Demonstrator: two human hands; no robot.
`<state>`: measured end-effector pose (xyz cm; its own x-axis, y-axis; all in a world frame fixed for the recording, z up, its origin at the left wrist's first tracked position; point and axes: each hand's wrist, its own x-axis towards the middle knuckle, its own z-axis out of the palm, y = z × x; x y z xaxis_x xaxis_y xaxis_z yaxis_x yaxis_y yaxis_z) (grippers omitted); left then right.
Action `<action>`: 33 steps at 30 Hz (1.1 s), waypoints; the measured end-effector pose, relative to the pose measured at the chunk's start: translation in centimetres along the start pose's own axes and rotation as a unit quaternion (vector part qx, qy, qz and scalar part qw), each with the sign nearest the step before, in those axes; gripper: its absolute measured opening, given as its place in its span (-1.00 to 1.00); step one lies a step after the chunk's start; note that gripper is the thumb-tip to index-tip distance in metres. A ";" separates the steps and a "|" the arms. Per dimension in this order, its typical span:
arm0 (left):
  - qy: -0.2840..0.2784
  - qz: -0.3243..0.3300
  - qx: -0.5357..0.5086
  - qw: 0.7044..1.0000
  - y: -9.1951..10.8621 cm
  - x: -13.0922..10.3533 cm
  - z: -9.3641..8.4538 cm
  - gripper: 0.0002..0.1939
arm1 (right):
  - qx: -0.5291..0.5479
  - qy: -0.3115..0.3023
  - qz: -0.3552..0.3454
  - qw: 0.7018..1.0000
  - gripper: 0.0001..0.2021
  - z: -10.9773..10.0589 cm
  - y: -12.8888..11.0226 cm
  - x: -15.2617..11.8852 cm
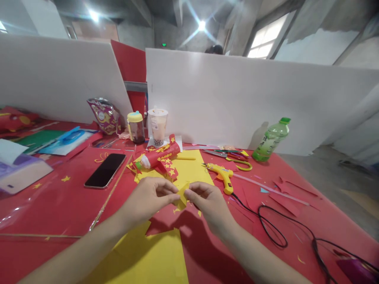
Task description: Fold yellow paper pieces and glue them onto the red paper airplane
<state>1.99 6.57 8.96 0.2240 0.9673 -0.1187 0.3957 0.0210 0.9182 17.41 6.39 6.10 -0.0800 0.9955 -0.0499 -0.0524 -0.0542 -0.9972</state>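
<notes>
Between both hands is a small piece of folded yellow paper (182, 197), held above the red table. My left hand (152, 196) pinches its left side between thumb and fingers. On the other side, my right hand (209, 201) grips the paper's right edge with thumb and forefinger. Just beyond the hands lies a red paper rocket (161, 156) decorated with yellow stars. Yellow sheet paper (154, 256) spreads under the left forearm, and more yellow paper (192, 161) lies beyond the hands. Small yellow scraps are scattered below the fingers.
A yellow glue gun (222, 175) lies right of the hands, its black cable (266, 225) looping rightward. Scissors (241, 162) and a green bottle (271, 140) are behind it. A phone (106, 170), a lidded cup (136, 128) and a bubble tea cup (158, 124) sit left, before white panels (237, 98).
</notes>
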 end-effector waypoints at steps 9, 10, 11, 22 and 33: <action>-0.023 -0.017 0.008 1.000 -0.1 0.0 -0.1 -0.86 | -0.019 -0.012 -0.004 1.000 -0.86 -0.2 0.3 0.1; -0.024 -0.019 0.005 1.000 -0.1 -0.1 -0.1 -0.87 | -0.021 -0.012 -0.003 1.000 -0.86 -0.2 0.2 0.1; -0.024 -0.022 0.002 0.999 -0.2 -0.1 -0.1 -0.87 | -0.020 -0.011 -0.001 1.000 -0.86 -0.2 0.1 0.1; -0.028 -0.053 -0.015 0.998 0.0 -0.1 -0.1 -0.86 | -0.021 -0.002 0.003 1.000 -0.86 -0.2 -0.2 0.0; -0.041 -0.048 -0.043 0.997 -0.2 0.1 0.1 -0.86 | -0.047 -0.005 -0.018 0.999 -0.86 -0.2 0.4 -0.1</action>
<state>2.02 6.60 8.78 0.2619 0.9358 -0.2358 0.3423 0.1383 0.9294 17.61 6.33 5.74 -0.0905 0.9958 -0.0140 0.0391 -0.0105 -0.9992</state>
